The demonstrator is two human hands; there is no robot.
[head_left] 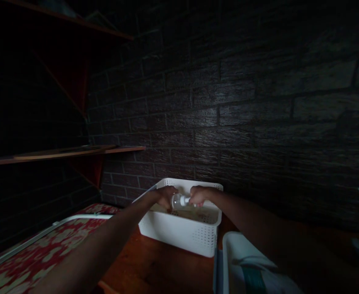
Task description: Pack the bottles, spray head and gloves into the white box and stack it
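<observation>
A clear pump bottle (pixel 177 201) with a white pump top lies on its side, held just above or inside a white perforated plastic basket (pixel 176 232). My left hand (pixel 165 197) is closed around the bottle's base end. At the other end, my right hand (pixel 198 195) grips the white pump head, its fingers curled over it. Both hands are within the basket's rim. Dim light hides detail in the basket's bottom, and I cannot tell whether the bottle touches it.
The basket stands on a brown wooden surface (pixel 155 269) against a dark brick wall (pixel 222 122). A second white bin (pixel 228 261) with cloth-like contents is at front right. On the left are red floral fabric (pixel 54 249), a white rail (pixel 75 216) and wooden shelves (pixel 124 150).
</observation>
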